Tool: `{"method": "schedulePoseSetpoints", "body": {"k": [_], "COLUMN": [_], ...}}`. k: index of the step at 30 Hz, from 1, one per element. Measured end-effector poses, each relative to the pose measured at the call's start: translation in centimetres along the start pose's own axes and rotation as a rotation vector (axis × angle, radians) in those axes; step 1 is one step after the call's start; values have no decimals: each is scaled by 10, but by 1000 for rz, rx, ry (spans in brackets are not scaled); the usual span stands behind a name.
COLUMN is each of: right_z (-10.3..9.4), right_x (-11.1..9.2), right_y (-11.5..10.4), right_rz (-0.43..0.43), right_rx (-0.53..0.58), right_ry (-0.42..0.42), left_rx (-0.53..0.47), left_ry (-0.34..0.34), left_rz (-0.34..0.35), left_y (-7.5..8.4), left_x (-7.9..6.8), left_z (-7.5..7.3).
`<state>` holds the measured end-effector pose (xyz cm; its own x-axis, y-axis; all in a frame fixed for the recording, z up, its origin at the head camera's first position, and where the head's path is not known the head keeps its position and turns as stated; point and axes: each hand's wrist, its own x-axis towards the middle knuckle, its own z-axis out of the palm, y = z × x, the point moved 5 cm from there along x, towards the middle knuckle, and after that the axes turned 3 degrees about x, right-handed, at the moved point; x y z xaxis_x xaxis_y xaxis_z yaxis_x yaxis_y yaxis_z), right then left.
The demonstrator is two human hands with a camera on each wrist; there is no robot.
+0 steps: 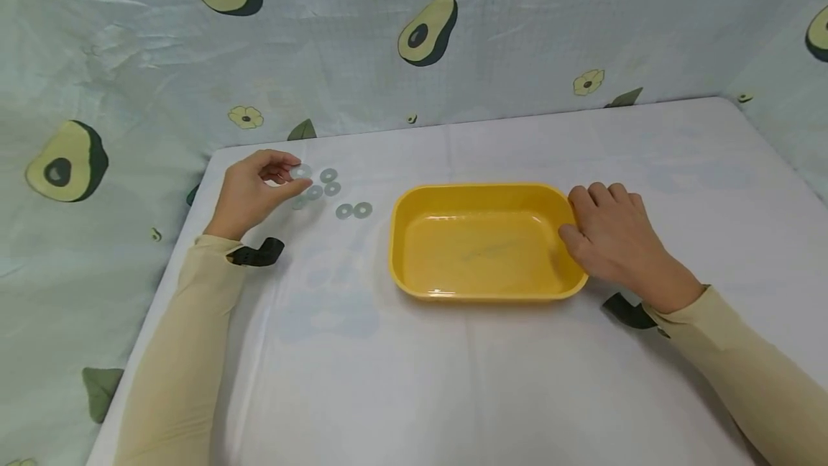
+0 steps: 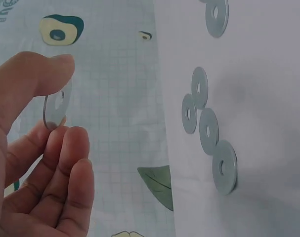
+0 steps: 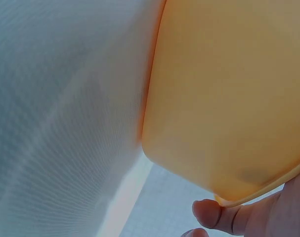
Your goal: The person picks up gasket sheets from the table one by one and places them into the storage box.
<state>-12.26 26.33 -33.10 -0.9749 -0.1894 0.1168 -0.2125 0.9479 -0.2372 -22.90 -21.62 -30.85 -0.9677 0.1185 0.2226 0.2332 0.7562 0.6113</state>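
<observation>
Up off the table at the left, my left hand (image 1: 255, 193) pinches a flat grey metal washer (image 2: 60, 106) between thumb and a fingertip; the other fingers are bent below it. Several more washers (image 1: 328, 175) lie flat on the white cloth by that hand, some touching each other, as the left wrist view shows too. My right hand (image 1: 611, 239) grips the right-hand rim of a shallow yellow plastic tray (image 1: 479, 243), its thumb over the edge. The tray's inside shows nothing in it. In the right wrist view the tray's outer wall (image 3: 229, 98) fills much of the picture.
A white cloth (image 1: 388, 380) covers the table. Behind it and along the left side hangs a pale sheet (image 1: 349, 42) printed with avocados and flowers. Two washers (image 1: 353, 211) lie side by side between the main group and the tray.
</observation>
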Motion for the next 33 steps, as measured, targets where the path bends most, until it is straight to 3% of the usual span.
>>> {"method": "schedulePoseSetpoints", "body": {"k": [9,21,33], "right_z": [0,0,1], "right_x": [3,2,2], "right_y": [-1,0,0], "right_rz": [-11,-12,-18], "right_rx": [-5,-4,17], "right_ry": [-1,3,6], "left_rx": [-91,-106,-197], "left_ry": [20,-84,-128], "left_rz": [109,219,292], "left_y": [29,63,89], "left_x": [-5,-20,-36], "left_z": [4,25,39]}}
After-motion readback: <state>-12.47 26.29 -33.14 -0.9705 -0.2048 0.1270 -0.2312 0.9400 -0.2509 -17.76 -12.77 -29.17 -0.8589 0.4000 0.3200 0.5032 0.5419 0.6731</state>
